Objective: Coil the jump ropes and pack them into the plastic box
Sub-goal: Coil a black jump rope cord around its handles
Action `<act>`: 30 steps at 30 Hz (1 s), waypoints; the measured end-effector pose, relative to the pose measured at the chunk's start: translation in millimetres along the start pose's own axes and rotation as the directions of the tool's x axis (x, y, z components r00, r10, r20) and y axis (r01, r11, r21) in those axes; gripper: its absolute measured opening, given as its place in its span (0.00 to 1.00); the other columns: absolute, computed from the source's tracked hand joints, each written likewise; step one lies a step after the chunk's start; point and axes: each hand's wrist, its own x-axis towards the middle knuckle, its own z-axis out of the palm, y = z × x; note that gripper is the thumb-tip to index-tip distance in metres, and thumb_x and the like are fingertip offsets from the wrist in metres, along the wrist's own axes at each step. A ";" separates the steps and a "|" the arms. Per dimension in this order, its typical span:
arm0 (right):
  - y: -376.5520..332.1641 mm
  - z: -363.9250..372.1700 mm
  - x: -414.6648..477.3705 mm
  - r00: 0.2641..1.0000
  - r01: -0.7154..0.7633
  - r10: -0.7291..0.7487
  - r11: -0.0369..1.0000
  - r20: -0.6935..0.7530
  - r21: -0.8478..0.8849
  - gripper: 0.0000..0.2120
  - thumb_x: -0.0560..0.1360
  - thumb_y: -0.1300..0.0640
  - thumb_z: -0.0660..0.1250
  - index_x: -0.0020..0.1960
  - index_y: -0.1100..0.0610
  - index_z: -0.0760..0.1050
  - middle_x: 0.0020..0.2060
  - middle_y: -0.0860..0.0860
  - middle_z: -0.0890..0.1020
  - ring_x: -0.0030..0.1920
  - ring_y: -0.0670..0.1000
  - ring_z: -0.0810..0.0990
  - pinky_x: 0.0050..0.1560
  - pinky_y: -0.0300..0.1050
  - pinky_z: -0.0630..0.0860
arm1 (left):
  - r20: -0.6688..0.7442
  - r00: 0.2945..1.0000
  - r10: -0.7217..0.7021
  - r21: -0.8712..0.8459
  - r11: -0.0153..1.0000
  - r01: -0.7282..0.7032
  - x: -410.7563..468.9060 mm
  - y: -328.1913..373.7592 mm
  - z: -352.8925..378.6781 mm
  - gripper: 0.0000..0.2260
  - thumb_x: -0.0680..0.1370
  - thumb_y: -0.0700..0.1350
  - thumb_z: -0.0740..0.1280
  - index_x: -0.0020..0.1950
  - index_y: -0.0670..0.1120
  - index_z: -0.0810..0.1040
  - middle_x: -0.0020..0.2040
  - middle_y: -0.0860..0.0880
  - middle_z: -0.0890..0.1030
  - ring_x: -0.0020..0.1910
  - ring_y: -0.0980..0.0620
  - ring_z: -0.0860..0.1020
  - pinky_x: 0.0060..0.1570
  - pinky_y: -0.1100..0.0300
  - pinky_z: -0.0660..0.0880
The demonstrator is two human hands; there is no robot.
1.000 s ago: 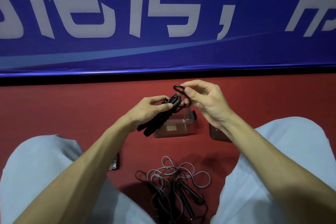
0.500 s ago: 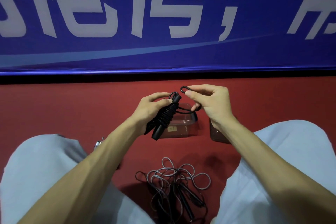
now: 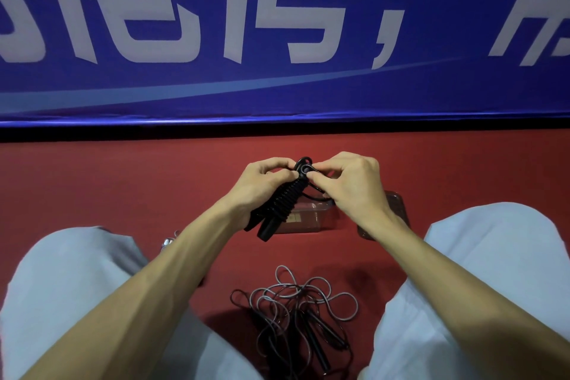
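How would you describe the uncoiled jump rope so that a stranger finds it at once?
Look at the red floor between the person's knees. A loose tangle of rope lies there; unlike the black bundle in the left hand, it is unwound and untouched.

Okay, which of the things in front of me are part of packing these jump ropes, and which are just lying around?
For the job: coiled black rope in left hand and right hand; tangled ropes on the floor; clear plastic box.
Just lying about: small shiny object by left knee; blue banner.
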 end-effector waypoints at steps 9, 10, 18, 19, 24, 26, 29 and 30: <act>-3.2 0.7 -1.0 0.987 0.125 -0.136 0.985 -0.089 -0.117 0.03 0.69 0.61 0.76 0.43 0.58 0.86 0.35 0.53 0.83 0.33 0.48 0.77 0.37 0.39 0.73 | 0.016 0.984 0.178 0.152 0.972 -0.179 -2.9 0.2 3.9 0.01 0.78 0.42 0.70 0.48 0.46 0.82 0.35 0.41 0.78 0.34 0.47 0.78 0.37 0.51 0.78; -2.9 1.7 -1.5 0.986 0.127 -0.139 0.985 -0.096 -0.114 0.04 0.69 0.61 0.76 0.44 0.58 0.86 0.36 0.53 0.83 0.34 0.48 0.78 0.37 0.41 0.74 | 0.017 0.981 0.194 0.164 0.967 -0.194 -3.0 0.5 4.5 0.01 0.78 0.42 0.70 0.48 0.47 0.82 0.35 0.41 0.78 0.34 0.47 0.78 0.37 0.51 0.79; 5.0 7.4 -2.6 0.991 -0.009 0.013 1.000 -0.130 0.028 0.05 0.69 0.55 0.77 0.42 0.55 0.83 0.36 0.46 0.79 0.38 0.48 0.79 0.40 0.51 0.77 | -0.121 0.960 0.252 0.322 0.925 -0.202 3.8 -9.0 5.4 0.17 0.74 0.50 0.74 0.62 0.56 0.78 0.46 0.47 0.82 0.42 0.53 0.81 0.39 0.64 0.77; 5.5 8.4 -2.9 0.992 -0.014 0.018 0.999 -0.126 0.029 0.06 0.69 0.55 0.77 0.42 0.55 0.83 0.36 0.46 0.79 0.38 0.48 0.79 0.40 0.51 0.77 | -0.120 0.961 0.251 0.347 0.917 -0.196 3.7 -9.0 5.3 0.16 0.74 0.51 0.73 0.62 0.55 0.79 0.46 0.49 0.82 0.42 0.54 0.81 0.39 0.66 0.75; 6.9 12.8 -3.6 0.993 -0.020 0.026 0.998 -0.119 0.051 0.06 0.68 0.56 0.77 0.41 0.56 0.82 0.36 0.47 0.79 0.37 0.48 0.78 0.40 0.50 0.76 | -0.148 0.964 0.223 0.388 0.909 -0.151 3.8 -13.7 4.7 0.13 0.73 0.55 0.73 0.55 0.52 0.80 0.52 0.52 0.81 0.43 0.53 0.83 0.43 0.56 0.81; 7.1 13.4 -3.0 0.993 -0.027 0.034 0.998 -0.115 0.065 0.05 0.68 0.56 0.77 0.42 0.56 0.83 0.36 0.48 0.79 0.37 0.48 0.79 0.40 0.50 0.76 | -0.170 0.962 0.216 0.395 0.909 -0.134 4.3 -16.3 6.0 0.15 0.73 0.57 0.73 0.54 0.52 0.78 0.53 0.51 0.81 0.45 0.51 0.83 0.47 0.50 0.82; 7.5 12.5 -2.9 0.994 -0.032 0.040 0.997 -0.105 0.077 0.05 0.68 0.57 0.77 0.42 0.56 0.83 0.36 0.48 0.80 0.37 0.48 0.79 0.40 0.50 0.76 | -0.181 0.954 0.238 0.390 0.908 -0.152 3.3 -17.0 8.0 0.17 0.73 0.55 0.73 0.59 0.54 0.75 0.56 0.54 0.80 0.51 0.54 0.82 0.53 0.53 0.79; 7.6 11.9 -3.2 0.994 -0.032 0.039 0.997 -0.101 0.075 0.05 0.69 0.57 0.77 0.42 0.56 0.83 0.36 0.48 0.80 0.37 0.48 0.79 0.40 0.49 0.76 | -0.165 0.957 0.240 0.372 0.913 -0.165 2.7 -17.0 8.2 0.19 0.74 0.53 0.73 0.63 0.55 0.74 0.56 0.53 0.80 0.51 0.54 0.82 0.51 0.54 0.80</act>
